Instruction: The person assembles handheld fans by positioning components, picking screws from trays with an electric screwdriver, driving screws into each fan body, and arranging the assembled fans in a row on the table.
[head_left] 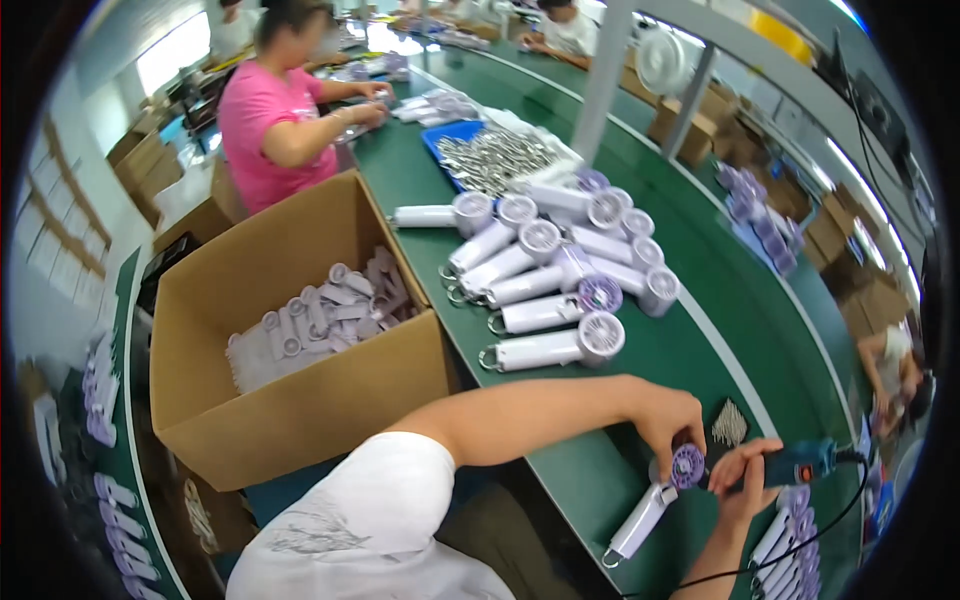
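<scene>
My left hand (668,418) is closed on the head of a handheld fan, its purple grille (688,466) showing below the fingers. The fan's white handle (638,525) points toward the table's near edge, with a metal ring at its end. In my right hand (742,482) is a teal electric screwdriver (808,464), its front end turned toward the fan head. The tip is hard to make out between the two hands. A small pile of screws (730,424) lies on a dark pad just beyond them.
Several white-and-purple fans (545,260) lie heaped farther up the green table (690,345). Behind them a blue tray (440,145) holds metal clips or rings. A cardboard box (300,420) with fan parts stands at left. More fans (790,545) and the screwdriver's cord (862,500) are at right. Co-workers sit nearby.
</scene>
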